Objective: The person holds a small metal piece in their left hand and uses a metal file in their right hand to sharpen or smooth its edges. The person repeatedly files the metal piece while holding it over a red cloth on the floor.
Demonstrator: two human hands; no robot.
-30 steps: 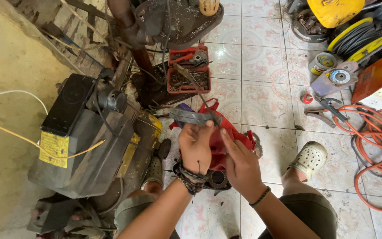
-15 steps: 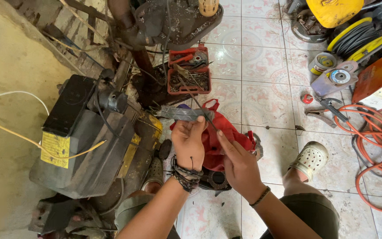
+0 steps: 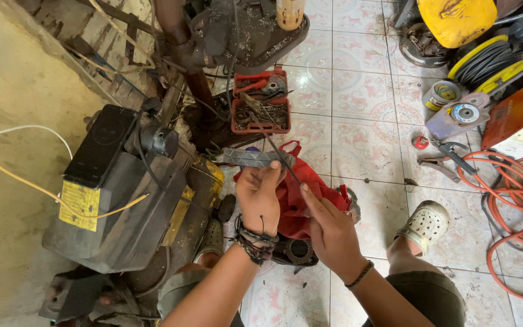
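Fingers of the left hand [image 3: 260,197] are pinched around a flat grey strip [image 3: 255,158], held level just above the knuckles, its ends sticking out to both sides of the grip. It looks thin, stiff and light, likely metal with hard edges, so a pinch near the middle, as now, should keep it balanced. A thin dark wire [image 3: 279,154] runs slantwise past the fingertips; it seems springy and light, best taken close to its lower end. Right hand [image 3: 331,233] sits just below and beside the left, forefinger stretched up toward the wire; whether it grips it I cannot tell.

Counted: one strip, one wire, two hands, each with a wrist band. Under the fingers lies one red cloth bag [image 3: 295,197], soft and slack. Beyond the fingertips stands one red tray [image 3: 261,106] of small parts. Left of the hands is one dark machine [image 3: 122,188]. Right of them, one pale shoe [image 3: 426,225], and farther off one orange cable [image 3: 516,212] in loops.
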